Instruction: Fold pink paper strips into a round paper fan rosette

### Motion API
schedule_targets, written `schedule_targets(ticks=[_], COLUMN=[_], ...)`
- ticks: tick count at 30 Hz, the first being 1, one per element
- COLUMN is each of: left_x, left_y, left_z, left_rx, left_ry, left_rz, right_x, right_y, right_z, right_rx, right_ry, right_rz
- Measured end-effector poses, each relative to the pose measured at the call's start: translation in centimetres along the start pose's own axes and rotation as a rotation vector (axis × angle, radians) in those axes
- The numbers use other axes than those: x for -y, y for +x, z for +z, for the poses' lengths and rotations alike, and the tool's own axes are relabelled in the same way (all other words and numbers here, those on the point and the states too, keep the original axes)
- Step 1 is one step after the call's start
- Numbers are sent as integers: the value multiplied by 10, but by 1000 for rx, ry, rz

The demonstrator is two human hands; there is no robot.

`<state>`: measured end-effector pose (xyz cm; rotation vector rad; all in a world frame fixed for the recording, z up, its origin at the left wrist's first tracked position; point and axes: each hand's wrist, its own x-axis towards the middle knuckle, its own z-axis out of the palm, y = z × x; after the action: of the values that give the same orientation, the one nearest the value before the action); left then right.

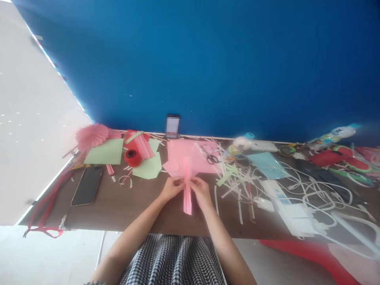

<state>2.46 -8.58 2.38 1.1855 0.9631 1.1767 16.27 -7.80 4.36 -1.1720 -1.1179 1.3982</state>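
A narrow strip of pleated pink paper (187, 200) is held upright between my two hands, over the front part of the brown table. My left hand (173, 187) pinches its left edge near the middle, and my right hand (200, 190) pinches the right edge opposite. The folds run lengthwise, and the strip's lower end hangs free below the fingers. Just beyond my hands lies a flat pink sheet (181, 152), partly covered by the strip's top. A pair of scissors (211, 159) rests on that sheet's right side.
A pink paper fan (92, 136), green paper (103, 152), a red tape roll (133, 157) and a phone (87, 186) lie on the left. To the right are paper scraps (234, 178), a glue bottle (242, 142), a power strip (292, 215) and tangled white cables (314, 194).
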Motion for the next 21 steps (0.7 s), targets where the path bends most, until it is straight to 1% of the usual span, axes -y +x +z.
schedule_targets(ticks=[5, 8, 13, 17, 21], left_x=[-12, -14, -11, -14, -15], left_y=[-4, -4, -2, -2, -3], left_z=[1, 2, 4, 4, 3], left_rx=[60, 70, 87, 140, 163], left_ry=[-63, -72, -27, -73, -138], left_rz=[-9, -23, -24, -55, -66], right_x=[2, 0, -5, -6, -5], right_y=[-1, -1, -1, -2, -1], right_z=[-4, -6, -10, -16, -22], right_rx=[9, 21, 26, 70, 124], right_ry=[-55, -38, 44, 122, 191], right_rz=[-37, -32, 9, 77, 121])
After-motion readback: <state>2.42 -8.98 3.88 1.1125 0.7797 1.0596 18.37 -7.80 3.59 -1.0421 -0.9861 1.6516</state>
